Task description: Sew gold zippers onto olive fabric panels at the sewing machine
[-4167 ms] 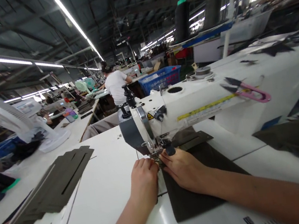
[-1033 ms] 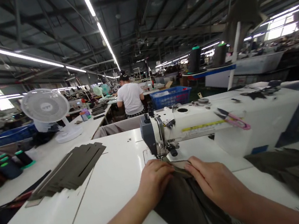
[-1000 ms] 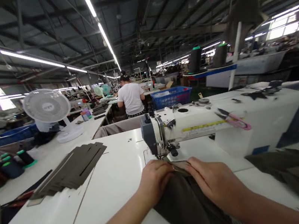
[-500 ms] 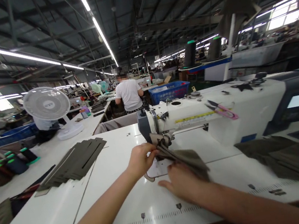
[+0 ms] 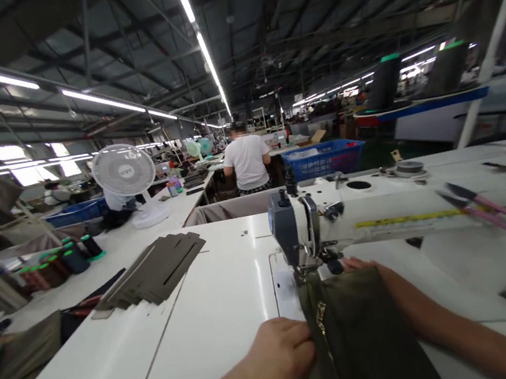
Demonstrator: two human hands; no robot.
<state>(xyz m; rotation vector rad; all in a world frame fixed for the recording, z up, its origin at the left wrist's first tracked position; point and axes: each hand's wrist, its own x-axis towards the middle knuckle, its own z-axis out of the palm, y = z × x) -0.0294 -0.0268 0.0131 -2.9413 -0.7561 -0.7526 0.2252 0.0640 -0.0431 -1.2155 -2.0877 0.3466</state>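
A dark olive fabric piece (image 5: 363,338) lies on the white sewing table, with its far end under the presser foot (image 5: 306,269) of a white industrial sewing machine (image 5: 316,224). A metal zipper (image 5: 321,326) runs along the fabric's left edge. My left hand (image 5: 279,355) grips that edge near the zipper. My right hand (image 5: 356,265) is mostly hidden under the fabric, with only its fingers showing beyond the far edge, close to the machine's arm.
A stack of slotted olive fabric strips (image 5: 153,270) lies left on the table. Pink-handled thread snips (image 5: 489,209) rest on the machine's arm. Further away stand a white fan (image 5: 124,171), thread cones (image 5: 65,261), a blue crate (image 5: 325,159) and a co-worker in a white shirt (image 5: 247,161).
The fabric, bunched up in my hands earlier, now lies flat under the presser foot with the zipper showing. My right hand has gone beneath it. The view has swung left.
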